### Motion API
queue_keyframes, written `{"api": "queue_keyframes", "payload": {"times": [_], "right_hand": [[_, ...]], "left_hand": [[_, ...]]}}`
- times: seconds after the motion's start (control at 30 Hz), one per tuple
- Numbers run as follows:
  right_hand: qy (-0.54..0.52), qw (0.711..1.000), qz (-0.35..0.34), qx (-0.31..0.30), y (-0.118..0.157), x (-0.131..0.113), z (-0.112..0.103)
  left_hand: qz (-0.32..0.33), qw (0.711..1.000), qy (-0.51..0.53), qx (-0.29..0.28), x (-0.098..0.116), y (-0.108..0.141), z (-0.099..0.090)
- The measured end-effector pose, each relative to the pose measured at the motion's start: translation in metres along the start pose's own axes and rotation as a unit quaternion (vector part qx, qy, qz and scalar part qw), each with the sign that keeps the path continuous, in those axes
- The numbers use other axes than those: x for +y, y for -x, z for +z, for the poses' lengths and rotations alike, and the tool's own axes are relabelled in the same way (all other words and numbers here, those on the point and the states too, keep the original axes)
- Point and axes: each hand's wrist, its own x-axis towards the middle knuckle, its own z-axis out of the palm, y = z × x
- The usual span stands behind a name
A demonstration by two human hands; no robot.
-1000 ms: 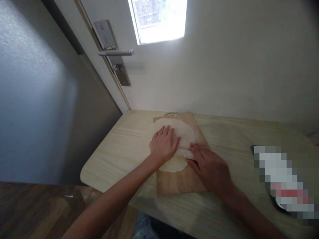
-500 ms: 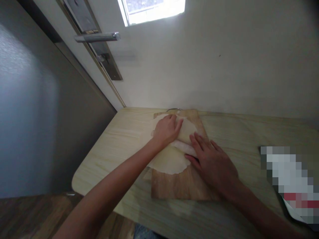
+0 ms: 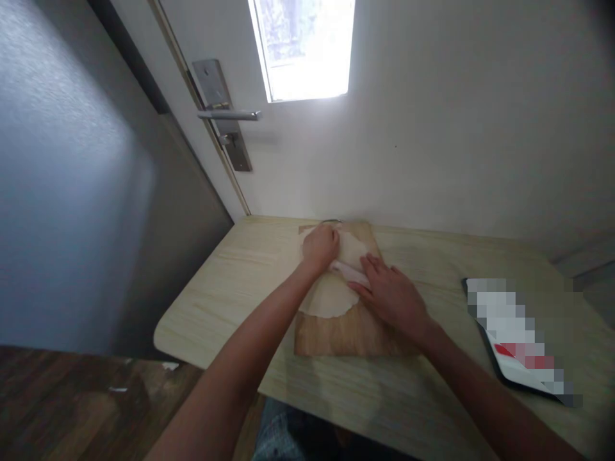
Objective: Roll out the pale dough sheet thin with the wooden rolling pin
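Observation:
A pale, thin round sheet of dough (image 3: 331,301) lies spread over a wooden cutting board (image 3: 336,336). Across the dough runs a light rolling pin (image 3: 353,274), its middle bare between my hands. My left hand (image 3: 321,246) is curled at the far left end of the pin, and it hides that end. My right hand (image 3: 394,298) rests over the near right end, with the pin between thumb and fingers. Both hands are low over the board, and the dough's left edge is partly behind my left forearm.
The board sits on a light wood-grain table (image 3: 216,294) with a rounded left corner. Behind stands a pale door with a metal handle (image 3: 230,115) and a bright window (image 3: 310,51). A dark-edged, blurred-out flat object (image 3: 504,374) lies at right. Legs in patterned cloth (image 3: 283,432) show below.
The view has tilted up, showing more of the door window. My left thumb, stretched out before, is now curled in. Both hands stay at the rolling pin.

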Motion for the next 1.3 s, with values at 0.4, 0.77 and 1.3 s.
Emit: {"api": "queue_keyframes", "payload": {"times": [0.4,0.77,1.3], "right_hand": [[-0.024,0.998,-0.025,0.049,0.036,-0.034,-0.008],[-0.011,0.997,-0.066,0.04,0.032,-0.019,-0.007],[-0.062,0.997,-0.034,-0.021,0.007,0.0,-0.001]], "left_hand": [[0.044,0.998,-0.028,0.017,-0.029,0.072,-0.015],[0.024,0.999,-0.015,0.02,-0.025,0.069,-0.009],[0.064,0.998,0.008,-0.014,-0.011,0.015,-0.003]]}}
